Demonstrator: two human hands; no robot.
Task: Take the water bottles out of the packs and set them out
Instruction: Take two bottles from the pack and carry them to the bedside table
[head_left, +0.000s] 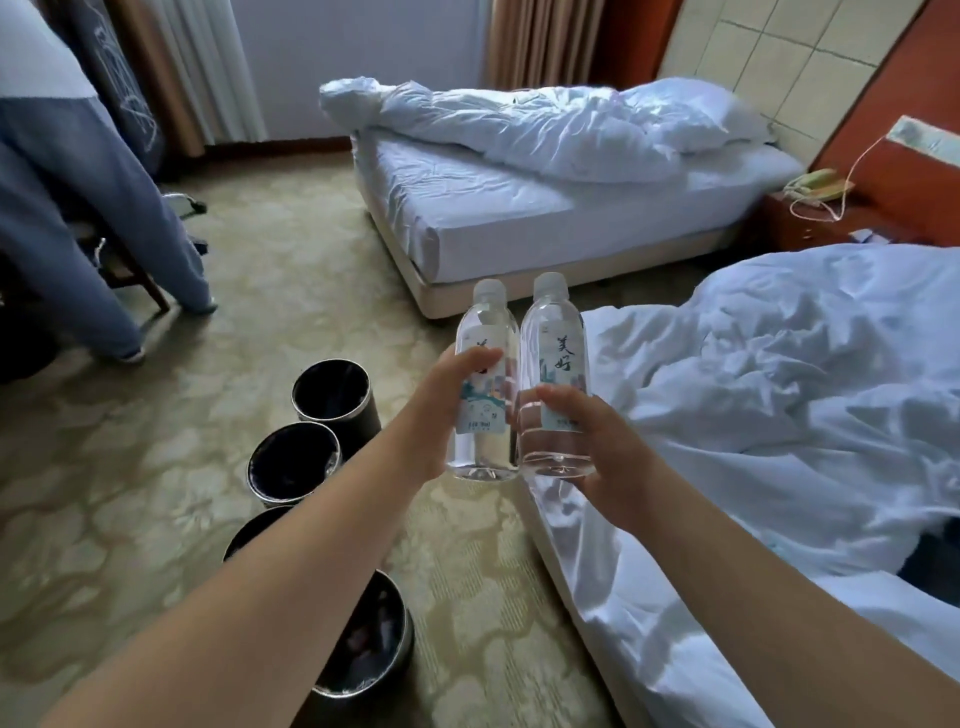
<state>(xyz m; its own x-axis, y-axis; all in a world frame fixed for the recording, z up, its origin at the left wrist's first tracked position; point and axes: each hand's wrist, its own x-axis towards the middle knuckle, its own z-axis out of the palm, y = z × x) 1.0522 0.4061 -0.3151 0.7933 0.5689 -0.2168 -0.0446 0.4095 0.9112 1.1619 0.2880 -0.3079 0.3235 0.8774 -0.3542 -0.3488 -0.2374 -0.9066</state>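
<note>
Hotel room, over carpet at the left edge of the near bed: stock in hand.
Left bottle in your left hand, right bottle in your right hand; each grip clamped mid-body. Both upright, caps up, touching. Likely full, smooth, thin-walled: hold firmly, don't crush.

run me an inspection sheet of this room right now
surface: patterned carpet; rumpled bed at right
job's things: left bottle and right bottle, capped, upright, side by side, held in the air; packs: nothing seen
clutter: four black bins in a row on the carpet
hands: left hand grips left bottle; right hand grips right bottle
cables: cord by the phone on the nightstand
surroundings: second bed, curtains, another person beside a chair
</note>
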